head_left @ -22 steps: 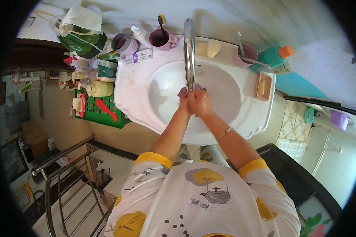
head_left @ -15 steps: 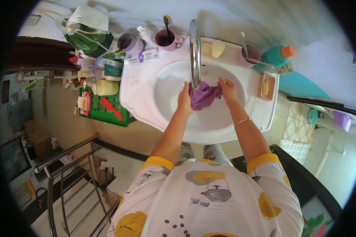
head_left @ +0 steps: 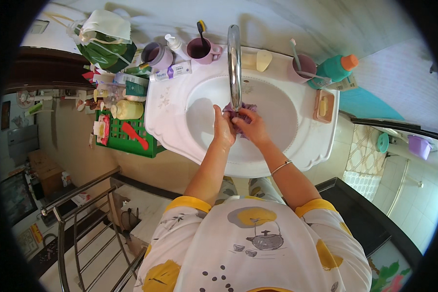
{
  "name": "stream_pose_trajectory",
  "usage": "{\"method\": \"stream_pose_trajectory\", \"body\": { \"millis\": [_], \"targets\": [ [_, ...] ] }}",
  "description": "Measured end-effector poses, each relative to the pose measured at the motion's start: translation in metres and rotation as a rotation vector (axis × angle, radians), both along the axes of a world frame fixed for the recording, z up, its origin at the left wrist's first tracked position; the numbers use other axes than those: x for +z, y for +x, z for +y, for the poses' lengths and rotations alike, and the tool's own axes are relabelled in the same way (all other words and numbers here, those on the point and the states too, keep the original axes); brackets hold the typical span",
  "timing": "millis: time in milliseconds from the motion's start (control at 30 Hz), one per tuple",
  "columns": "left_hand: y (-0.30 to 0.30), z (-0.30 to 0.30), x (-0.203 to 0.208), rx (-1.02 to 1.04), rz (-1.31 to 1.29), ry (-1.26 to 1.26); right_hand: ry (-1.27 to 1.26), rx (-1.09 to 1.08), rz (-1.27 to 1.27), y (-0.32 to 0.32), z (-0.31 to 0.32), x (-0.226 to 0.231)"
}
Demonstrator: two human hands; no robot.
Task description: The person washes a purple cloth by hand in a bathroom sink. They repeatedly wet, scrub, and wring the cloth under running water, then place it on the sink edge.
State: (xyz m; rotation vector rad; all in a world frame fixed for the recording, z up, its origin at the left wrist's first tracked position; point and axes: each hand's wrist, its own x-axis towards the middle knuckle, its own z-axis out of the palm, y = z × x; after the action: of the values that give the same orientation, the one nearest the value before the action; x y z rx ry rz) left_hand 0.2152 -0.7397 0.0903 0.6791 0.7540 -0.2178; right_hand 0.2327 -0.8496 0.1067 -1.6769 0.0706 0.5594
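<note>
A crumpled purple cloth is bunched over the white sink basin, just under the spout of the chrome faucet. My left hand holds it from the left, thumb pointing up and wet skin showing at the wrist; its other fingers are partly hidden. From the right, my right hand grips the cloth, its fingers bent over it and close against my left hand. Parts of the cloth are covered by both hands and the spout.
Behind the basin stand a pink mug, a pump bottle and a toothpaste tube. To the right are a pink cup, a teal bottle and a soap dish. A green crate sits left; a metal railing rises lower left.
My right hand has moved left, bringing the cloth from spread between both hands to a bunch under the spout. My hands now meet.
</note>
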Motion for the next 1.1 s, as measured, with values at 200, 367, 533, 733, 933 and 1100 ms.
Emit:
{"method": "stream_pose_trajectory", "body": {
  "millis": [200,367,533,733,933,1100],
  "targets": [
    [-0.006,0.012,0.004,-0.082,-0.02,-0.147,-0.064,0.062,-0.081,0.017,-0.018,-0.041],
    [-0.009,0.008,0.018,-0.16,-0.076,-0.053,-0.09,0.015,0.012,0.02,-0.016,-0.018],
    [-0.007,0.015,0.017,-0.129,-0.049,-0.086,0.101,-0.043,0.169,0.025,-0.015,-0.011],
    [-0.019,0.029,-0.015,0.003,0.091,-0.146,0.727,0.047,0.606,0.036,-0.019,0.05],
    [-0.016,0.009,0.001,0.063,-0.313,-0.56,0.447,0.182,0.443,0.043,-0.037,0.036],
    [-0.009,0.017,-0.005,0.217,-0.272,-0.616,0.685,-0.167,0.528,0.037,-0.044,0.014]
  ]
}}
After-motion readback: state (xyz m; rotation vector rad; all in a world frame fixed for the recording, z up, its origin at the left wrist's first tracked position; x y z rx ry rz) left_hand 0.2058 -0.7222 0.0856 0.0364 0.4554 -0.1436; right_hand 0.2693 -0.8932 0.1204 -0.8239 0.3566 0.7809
